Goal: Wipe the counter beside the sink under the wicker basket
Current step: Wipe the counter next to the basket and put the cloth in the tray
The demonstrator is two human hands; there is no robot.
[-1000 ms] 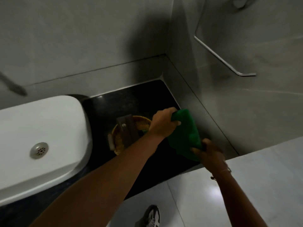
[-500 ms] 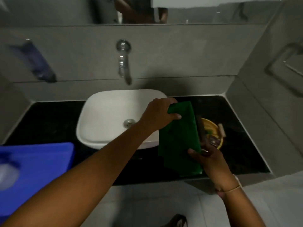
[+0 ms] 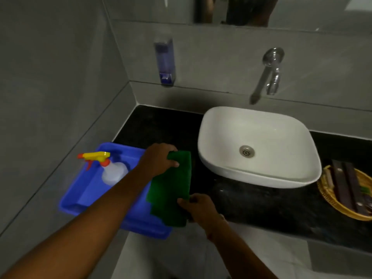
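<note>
A folded green cloth (image 3: 171, 188) hangs between my two hands over the left part of the black counter (image 3: 261, 204), left of the white sink (image 3: 259, 146). My left hand (image 3: 159, 160) pinches its top edge. My right hand (image 3: 197, 206) grips its lower right edge. The wicker basket (image 3: 342, 204) sits on the counter at the far right, beside the sink, with dark flat items inside. Both hands are well away from the basket.
A blue plastic tray (image 3: 84, 198) rests at the counter's left end, partly over the front edge, holding a spray bottle (image 3: 108, 170) with a yellow and orange trigger. A wall tap (image 3: 269, 73) and a soap dispenser (image 3: 165, 61) hang on the grey back wall.
My view and both hands swung left with the green cloth, from over the basket, past the sink, to beside the blue tray. The basket now lies far right.
</note>
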